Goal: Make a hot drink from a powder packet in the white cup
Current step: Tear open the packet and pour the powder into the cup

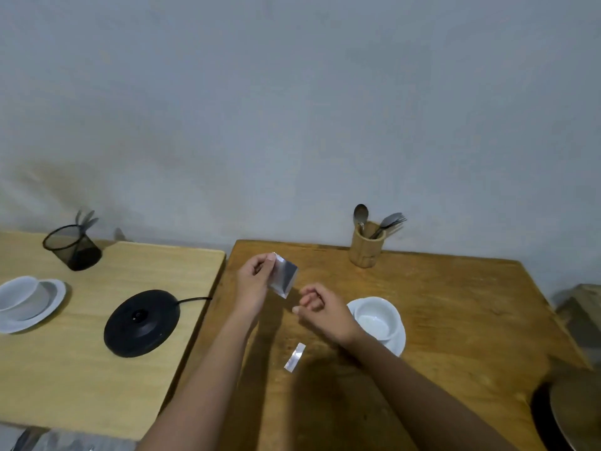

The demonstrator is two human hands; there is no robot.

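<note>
My left hand [252,281] pinches the top corner of a silver powder packet [283,277] and holds it above the dark wooden table [455,320]. My right hand [322,310] hovers just right of the packet with fingers loosely curled and nothing in it. The white cup [377,317] stands on a white saucer [398,343] right beside my right hand; a pale heap lies at its bottom. A torn silver strip [295,357] lies on the table below my hands.
A wooden holder [366,247] with a spoon and forks stands at the back by the wall. On the lighter left table [81,369] sit a black kettle base [141,322], a black mesh cup [73,247] and another white cup on a saucer [24,302]. A round dark object [572,411] shows at bottom right.
</note>
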